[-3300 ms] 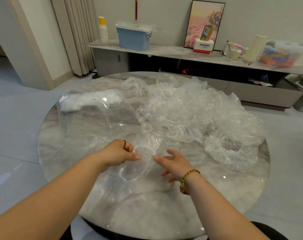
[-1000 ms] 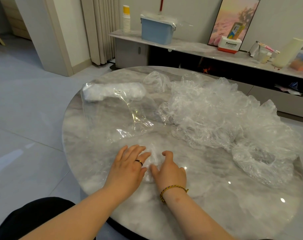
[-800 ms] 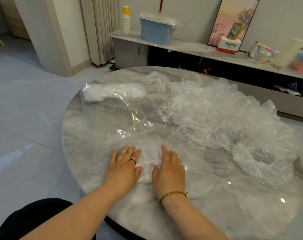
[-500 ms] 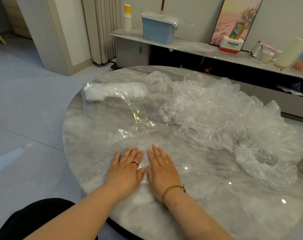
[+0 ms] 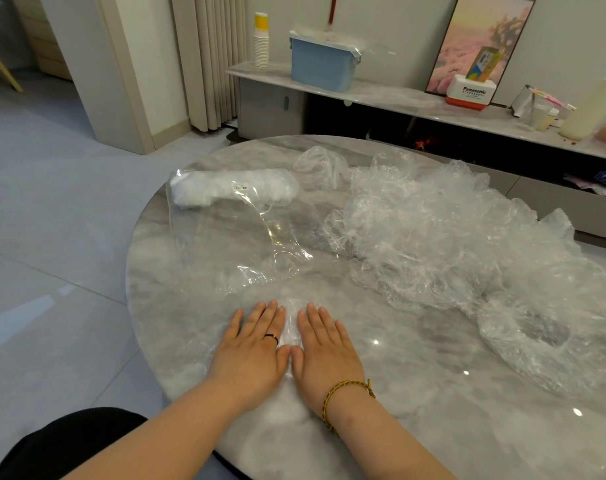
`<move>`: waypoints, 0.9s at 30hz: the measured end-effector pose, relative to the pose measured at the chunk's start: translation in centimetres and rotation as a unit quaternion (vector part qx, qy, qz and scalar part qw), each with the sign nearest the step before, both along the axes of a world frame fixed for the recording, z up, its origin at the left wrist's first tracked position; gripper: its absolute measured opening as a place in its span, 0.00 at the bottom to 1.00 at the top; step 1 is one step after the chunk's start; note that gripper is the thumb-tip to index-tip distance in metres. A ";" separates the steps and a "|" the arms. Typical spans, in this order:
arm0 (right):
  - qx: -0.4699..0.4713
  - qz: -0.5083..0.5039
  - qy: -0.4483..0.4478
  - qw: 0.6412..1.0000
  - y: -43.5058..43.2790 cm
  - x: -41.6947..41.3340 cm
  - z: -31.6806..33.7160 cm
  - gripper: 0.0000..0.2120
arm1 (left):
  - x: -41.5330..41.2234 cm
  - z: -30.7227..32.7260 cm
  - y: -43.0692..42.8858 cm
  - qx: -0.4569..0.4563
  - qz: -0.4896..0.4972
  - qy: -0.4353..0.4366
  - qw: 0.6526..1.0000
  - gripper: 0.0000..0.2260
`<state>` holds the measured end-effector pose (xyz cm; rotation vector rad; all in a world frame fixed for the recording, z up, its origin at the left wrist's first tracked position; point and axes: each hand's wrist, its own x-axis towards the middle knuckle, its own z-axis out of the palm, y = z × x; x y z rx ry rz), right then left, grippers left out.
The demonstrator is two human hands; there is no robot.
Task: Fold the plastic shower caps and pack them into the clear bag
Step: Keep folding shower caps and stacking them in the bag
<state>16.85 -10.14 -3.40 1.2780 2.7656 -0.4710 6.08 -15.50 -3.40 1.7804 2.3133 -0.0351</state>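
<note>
Beyond and left of the folded cap (image 5: 291, 325): clear bag (image 5: 225, 244), slack on the surface (image 5: 415, 393), with a white bundle (image 5: 232, 188) of packed caps at its far end and its near end seemingly the mouth. Pressing on the cap's left edge: left hand (image 5: 256, 351), grip apart, fingers straight and flat, clamped on nothing. Between both hands: the cap itself, squashed to a narrow strip. Pressing on its right edge: right hand (image 5: 325, 355), grip likewise apart and flat. Beyond and right of the cap: heap of loose caps (image 5: 450, 244), unfolded.

Step in hand, by the look of it: flattening the fold, pushing the air out. Next, probably: pinching the strip and sliding it into the bag without letting it spring open.
</note>
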 end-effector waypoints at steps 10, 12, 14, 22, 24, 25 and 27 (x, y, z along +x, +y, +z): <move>-0.039 -0.177 0.160 0.970 0.5 1.8 1.0 0.31 | -0.8 1.6 -0.1 0.073 0.129 -0.064 0.987 0.31; -0.040 -0.218 0.117 0.968 0.7 2.0 1.6 0.29 | -0.8 1.7 -0.1 0.068 0.140 -0.082 0.984 0.26; -0.051 -0.223 0.093 0.969 0.9 2.0 1.8 0.29 | -0.8 1.9 -0.1 0.066 0.145 -0.105 0.982 0.19; -0.146 -0.234 0.202 0.940 0.6 1.3 2.4 0.28 | -0.7 1.8 0.2 0.139 0.192 -0.396 0.887 0.13; -0.221 -0.268 0.327 0.879 0.5 1.0 2.6 0.33 | -0.8 2.2 0.1 0.171 0.221 -0.498 0.821 0.12; -0.263 -0.286 0.373 0.842 0.5 0.8 2.8 0.36 | -0.9 2.4 0.0 0.185 0.231 -0.534 0.792 0.12; -0.360 -0.300 0.430 0.772 0.7 0.6 2.8 0.40 | -1.1 2.9 -0.1 0.206 0.242 -0.579 0.751 0.11</move>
